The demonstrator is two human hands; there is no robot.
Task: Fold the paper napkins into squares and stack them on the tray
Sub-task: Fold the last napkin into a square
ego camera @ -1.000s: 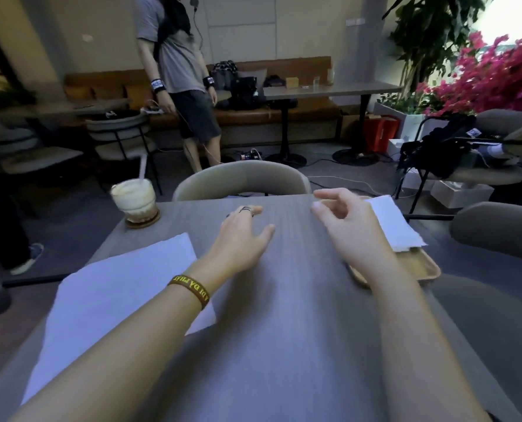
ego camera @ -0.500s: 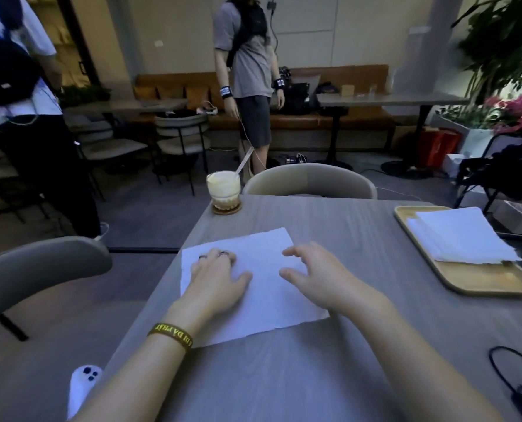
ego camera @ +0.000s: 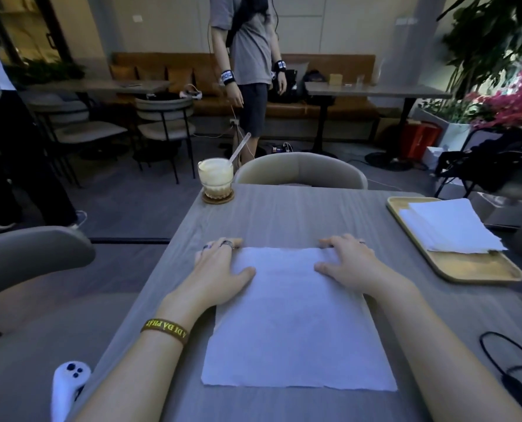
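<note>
A white paper napkin lies flat and unfolded on the grey table right in front of me. My left hand rests palm down on its far left corner, with the thumb on the paper and the fingers spread. At the far right corner my right hand lies the same way. Neither hand lifts the paper. To the right stands a wooden tray holding a stack of folded white napkins.
A glass of creamy drink with a straw stands on a coaster at the table's far left corner. A black cable lies at the right edge. Chairs surround the table, and a person stands beyond it.
The napkin has been slid from the table's left side to the middle in front of me. Both hands moved from the air onto it and out to its far corners.
</note>
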